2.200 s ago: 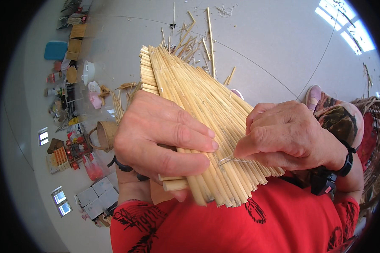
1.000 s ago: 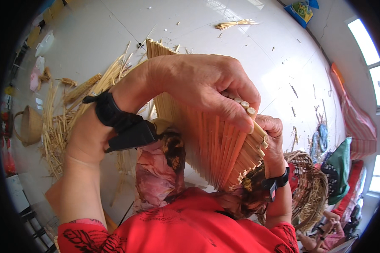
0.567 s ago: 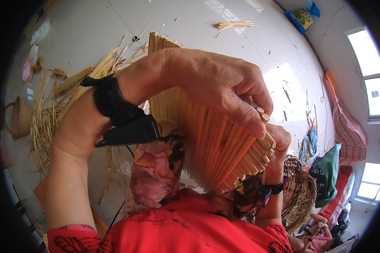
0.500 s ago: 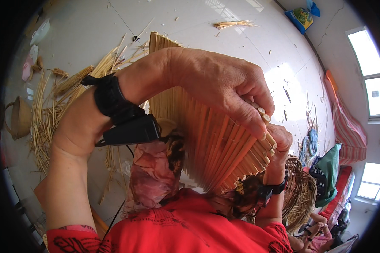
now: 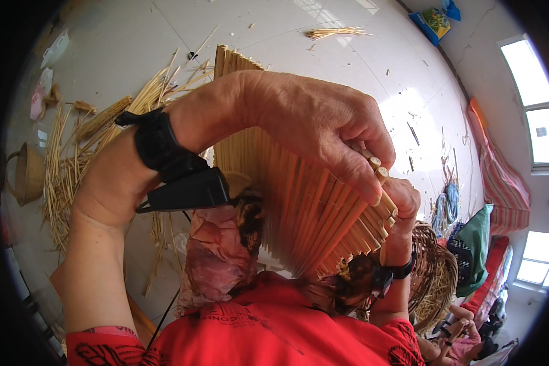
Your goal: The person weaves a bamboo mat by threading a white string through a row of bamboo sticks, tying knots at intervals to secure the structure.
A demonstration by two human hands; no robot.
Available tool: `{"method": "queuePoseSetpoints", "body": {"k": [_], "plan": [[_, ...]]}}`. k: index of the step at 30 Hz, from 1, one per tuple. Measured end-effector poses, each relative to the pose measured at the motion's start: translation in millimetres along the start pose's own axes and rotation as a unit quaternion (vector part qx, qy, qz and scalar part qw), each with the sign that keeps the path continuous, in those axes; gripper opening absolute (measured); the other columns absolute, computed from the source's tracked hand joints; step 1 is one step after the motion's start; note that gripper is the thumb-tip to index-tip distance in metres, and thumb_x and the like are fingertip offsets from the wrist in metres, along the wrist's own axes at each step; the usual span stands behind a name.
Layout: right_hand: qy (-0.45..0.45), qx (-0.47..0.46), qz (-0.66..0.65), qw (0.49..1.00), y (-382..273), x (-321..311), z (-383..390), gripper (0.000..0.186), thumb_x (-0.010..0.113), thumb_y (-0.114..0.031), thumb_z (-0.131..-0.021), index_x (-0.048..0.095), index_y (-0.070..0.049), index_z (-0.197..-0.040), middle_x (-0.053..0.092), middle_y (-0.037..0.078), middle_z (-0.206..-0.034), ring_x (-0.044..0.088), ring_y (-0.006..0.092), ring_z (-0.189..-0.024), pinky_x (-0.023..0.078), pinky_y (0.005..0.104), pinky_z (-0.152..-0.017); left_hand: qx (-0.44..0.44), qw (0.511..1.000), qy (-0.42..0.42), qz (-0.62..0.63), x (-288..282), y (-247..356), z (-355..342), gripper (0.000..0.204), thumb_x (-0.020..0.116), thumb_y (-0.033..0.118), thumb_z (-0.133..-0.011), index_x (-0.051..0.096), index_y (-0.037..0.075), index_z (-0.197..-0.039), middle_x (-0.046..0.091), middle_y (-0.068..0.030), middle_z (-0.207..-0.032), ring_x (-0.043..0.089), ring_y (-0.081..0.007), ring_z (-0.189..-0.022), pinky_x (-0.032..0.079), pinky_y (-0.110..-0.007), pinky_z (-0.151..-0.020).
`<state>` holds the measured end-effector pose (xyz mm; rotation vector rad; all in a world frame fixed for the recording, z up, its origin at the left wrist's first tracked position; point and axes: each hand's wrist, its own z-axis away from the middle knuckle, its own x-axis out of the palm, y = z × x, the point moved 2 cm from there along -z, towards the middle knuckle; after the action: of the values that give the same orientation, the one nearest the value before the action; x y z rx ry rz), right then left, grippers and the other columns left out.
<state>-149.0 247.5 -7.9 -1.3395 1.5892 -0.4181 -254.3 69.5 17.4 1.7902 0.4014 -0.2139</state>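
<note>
A fan-shaped mat of stiff, straw-coloured stalks [image 5: 311, 210], set side by side, stands upright in front of me and spreads toward my lap. Over its top reaches my left hand [image 5: 323, 122], thumb and fingers closed around the stalk ends at the right edge. Just below, my right hand [image 5: 404, 198] is curled against the same edge from the outer side; its fingertips are hidden behind the stalks. Cut round ends [image 5: 381, 173] poke out between the two hands. How the stalks are joined cannot be made out.
Loose straw [image 5: 73, 177] lies heaped on the tiled floor at left, beside a small woven basket [image 5: 27, 174]. A small stalk bundle [image 5: 338, 32] lies far off. At right are a wicker basket [image 5: 433, 268], blue cord [image 5: 447, 204], a striped bag [image 5: 503, 195] and another person [image 5: 463, 338].
Both hands keep their hold on the stalk mat. The hands and the mat's right edge have shifted very slightly left in view.
</note>
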Motion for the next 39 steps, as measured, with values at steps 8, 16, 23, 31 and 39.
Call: {"method": "queuePoseSetpoints", "body": {"k": [8,16,23,31,39], "plan": [[-0.004,0.117,-0.089,0.989,9,3,10,0.015,0.057,0.009,-0.075,0.065,-0.002,-0.082,0.064,0.008,-0.068,0.062,0.0189,-0.059,0.047,0.0282,-0.057,-0.046,0.998,-0.022,-0.023,-4,5,5,0.029,0.071,0.031,-0.09,0.068,0.003,-0.093,0.06,-0.0008,-0.069,0.051,-0.0088,-0.062,0.039,-0.026,-0.056],[-0.007,0.065,-0.041,0.997,-2,6,9,0.018,0.053,0.011,-0.079,0.064,-0.002,-0.083,0.065,0.007,-0.074,0.061,0.018,-0.06,0.047,0.0282,-0.058,-0.015,0.999,-0.008,-0.045,-3,8,5,0.029,0.07,0.032,-0.09,0.067,0.003,-0.094,0.058,-0.0003,-0.067,0.049,-0.0087,-0.061,0.038,-0.027,-0.055],[-0.037,0.059,0.005,0.998,-5,4,10,0.017,0.056,0.007,-0.08,0.063,-0.003,-0.092,0.065,0.008,-0.076,0.063,0.0204,-0.063,0.047,0.0284,-0.06,-0.06,0.998,0.017,-0.024,-1,5,5,0.036,0.073,0.037,-0.087,0.062,0.004,-0.094,0.056,-0.0008,-0.067,0.05,-0.0103,-0.062,0.039,-0.028,-0.056],[-0.024,0.113,-0.209,0.971,3,21,24,0.021,0.054,-0.004,-0.095,0.052,-0.001,-0.115,0.067,0.011,-0.101,0.064,0.0155,-0.086,0.049,0.0272,-0.076,-0.059,0.998,0.014,-0.016,-3,7,4,0.037,0.074,0.039,-0.086,0.061,0.004,-0.093,0.054,0.0001,-0.067,0.05,-0.0093,-0.064,0.04,-0.028,-0.058],[-0.004,0.125,-0.388,0.913,9,32,26,0.031,0.046,-0.012,-0.102,0.039,0.002,-0.129,0.064,0.011,-0.109,0.057,0.0128,-0.103,0.044,0.0258,-0.09,-0.042,0.996,0.026,-0.077,-1,13,5,0.039,0.075,0.04,-0.085,0.062,0.005,-0.094,0.055,-0.0012,-0.066,0.051,-0.0104,-0.062,0.04,-0.028,-0.057]]}}
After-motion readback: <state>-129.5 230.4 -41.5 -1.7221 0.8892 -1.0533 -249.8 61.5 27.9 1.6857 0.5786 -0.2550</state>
